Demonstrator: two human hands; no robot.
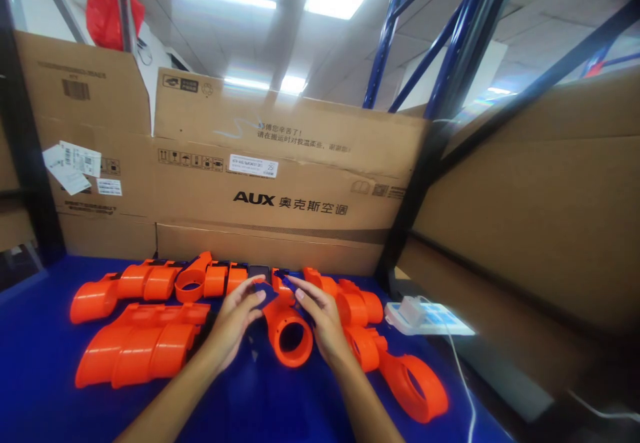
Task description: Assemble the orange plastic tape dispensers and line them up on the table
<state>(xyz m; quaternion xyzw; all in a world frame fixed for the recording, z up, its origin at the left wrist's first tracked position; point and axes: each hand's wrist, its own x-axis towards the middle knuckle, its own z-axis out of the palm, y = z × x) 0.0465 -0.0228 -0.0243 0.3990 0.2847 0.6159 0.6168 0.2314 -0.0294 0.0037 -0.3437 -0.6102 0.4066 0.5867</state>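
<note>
My left hand (243, 313) is closed, its thumb and fingers pinching a small dark blue flat piece (266, 295). Between my hands is an orange plastic part with a round collar (291, 337), its opening facing me. Whether the blue piece is joined to this part I cannot tell. My right hand (323, 313) is closed on a slim dark blue tool (287, 281), which points up and left above the orange part. The tool's kind is not clear. Just behind my hands stands a small dark square object (259, 273).
Similar orange parts (161, 281) form a row along the back, with a joined group (143, 353) at left and a loose ring-shaped one (417, 386) at right. A white power strip (435, 319) with a cable lies on the blue tabletop (240, 409). Cardboard (200, 196) walls the back.
</note>
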